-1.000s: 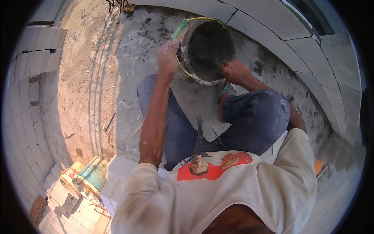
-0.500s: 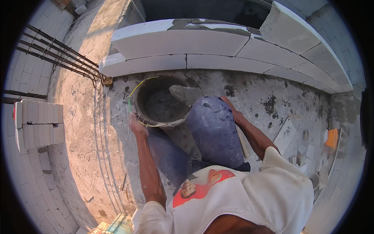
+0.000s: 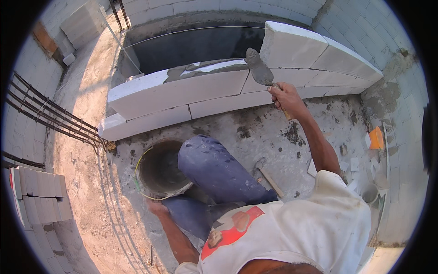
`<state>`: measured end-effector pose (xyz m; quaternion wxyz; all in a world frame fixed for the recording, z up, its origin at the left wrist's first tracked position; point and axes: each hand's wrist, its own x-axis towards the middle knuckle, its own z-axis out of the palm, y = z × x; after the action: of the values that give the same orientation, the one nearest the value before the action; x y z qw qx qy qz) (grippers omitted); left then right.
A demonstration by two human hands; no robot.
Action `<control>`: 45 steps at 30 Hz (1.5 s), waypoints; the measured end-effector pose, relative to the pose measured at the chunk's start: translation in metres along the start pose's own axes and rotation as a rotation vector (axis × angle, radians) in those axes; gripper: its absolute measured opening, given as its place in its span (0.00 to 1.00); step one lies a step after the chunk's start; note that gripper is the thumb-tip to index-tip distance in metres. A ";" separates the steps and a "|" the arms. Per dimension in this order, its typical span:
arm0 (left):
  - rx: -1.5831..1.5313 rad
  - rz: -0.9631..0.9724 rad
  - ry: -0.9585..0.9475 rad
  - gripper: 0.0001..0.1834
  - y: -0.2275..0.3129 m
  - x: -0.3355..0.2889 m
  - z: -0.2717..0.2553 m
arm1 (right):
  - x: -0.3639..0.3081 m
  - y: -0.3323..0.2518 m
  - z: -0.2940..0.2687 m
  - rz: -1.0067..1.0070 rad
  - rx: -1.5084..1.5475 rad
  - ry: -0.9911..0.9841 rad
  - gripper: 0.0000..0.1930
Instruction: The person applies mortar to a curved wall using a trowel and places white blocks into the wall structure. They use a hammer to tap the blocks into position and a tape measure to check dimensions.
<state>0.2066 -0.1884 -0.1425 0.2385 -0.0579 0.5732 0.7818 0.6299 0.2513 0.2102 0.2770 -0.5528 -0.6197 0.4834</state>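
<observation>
Right hand (image 3: 288,99) well forward, around trowel (image 3: 261,73).

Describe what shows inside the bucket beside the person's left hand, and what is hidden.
Inside the bucket, dull grey matter, probably mortar, shows dimly in shade. The person's bent knee blocks the right side, so whatever lies behind it cannot be seen.

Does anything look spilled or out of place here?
Yes: dark splotches stain the floor below the block wall, perhaps dropped mortar, making it look messy. A hammer lies loose beside the person's right leg. The trowel, gripped in the right hand, shows nothing odd.
</observation>
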 end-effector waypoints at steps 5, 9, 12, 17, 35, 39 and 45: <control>0.183 0.118 -0.075 0.33 0.004 0.002 -0.007 | 0.026 0.000 -0.013 0.208 0.377 -0.074 0.10; 0.274 0.132 -0.003 0.32 0.012 -0.003 -0.007 | 0.032 -0.008 -0.023 0.259 0.492 -0.100 0.11; 0.256 0.107 0.053 0.31 0.012 -0.004 -0.005 | 0.034 -0.020 -0.037 0.245 0.514 -0.134 0.12; 0.310 0.140 0.052 0.30 0.008 0.002 -0.011 | 0.034 -0.048 -0.047 0.184 0.507 -0.137 0.13; 0.273 0.130 0.079 0.30 -0.002 0.011 -0.019 | 0.018 -0.066 -0.069 -0.015 0.720 -0.235 0.15; 0.272 0.122 0.111 0.28 -0.001 0.011 -0.019 | -0.012 -0.032 -0.052 -0.049 0.719 -0.242 0.16; 0.312 0.102 0.052 0.26 0.001 0.012 -0.024 | 0.039 -0.001 -0.065 0.136 0.690 -0.338 0.19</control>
<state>0.1915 -0.2067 -0.1538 0.1894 -0.0113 0.6959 0.6926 0.6778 0.3077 0.2284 0.3080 -0.3793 -0.4195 0.7650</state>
